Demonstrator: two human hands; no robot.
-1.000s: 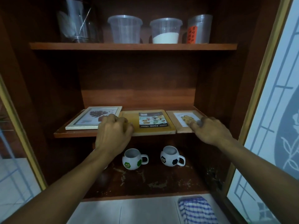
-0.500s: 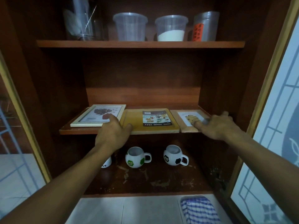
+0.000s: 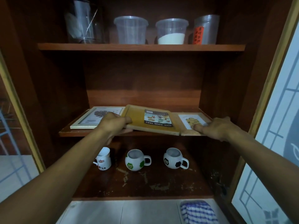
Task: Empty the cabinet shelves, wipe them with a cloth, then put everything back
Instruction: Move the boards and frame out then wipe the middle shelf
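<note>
On the middle shelf lie a white picture frame, a yellow wooden food tray and a small wooden frame. My left hand grips the tray's left front corner, thumb on top, fingers underneath, and that side is tilted up off the shelf. My right hand rests flat on the small frame's front right corner, fingers spread on its face. A blue-and-white striped cloth lies on the floor at the cabinet's foot.
The top shelf holds a glass jar, two clear plastic tubs, one with white powder, and a labelled canister. Three mugs stand on the stained bottom shelf. Glass doors stand open on both sides.
My left hand has closed around the tray's left corner and lifted that side off the shelf. My right hand stays on the small frame. The view moved closer.
</note>
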